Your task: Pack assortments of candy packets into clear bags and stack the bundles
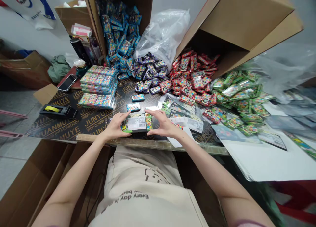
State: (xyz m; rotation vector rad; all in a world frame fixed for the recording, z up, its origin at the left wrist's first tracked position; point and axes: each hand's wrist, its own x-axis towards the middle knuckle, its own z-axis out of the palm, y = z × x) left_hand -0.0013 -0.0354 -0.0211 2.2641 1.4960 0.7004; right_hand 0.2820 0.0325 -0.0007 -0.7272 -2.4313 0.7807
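A black printed plywood table (pixel 56 129) lies heaped with foil packets (pixel 191 82) — at its near edge, the left hand (pixel 115 126) and right hand (pixel 164 125) grip a barcode-labelled packet (pixel 136 122) by its short ends — light, fairly stiff, slick-wrapped, best held there.

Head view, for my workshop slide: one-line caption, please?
Left hand and right hand hold a barcoded packet over a plywood board, before heaps of blue packets, purple packets, red packets and green packets.

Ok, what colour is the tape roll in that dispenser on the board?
The tape roll is yellow; it shows best in the head view.
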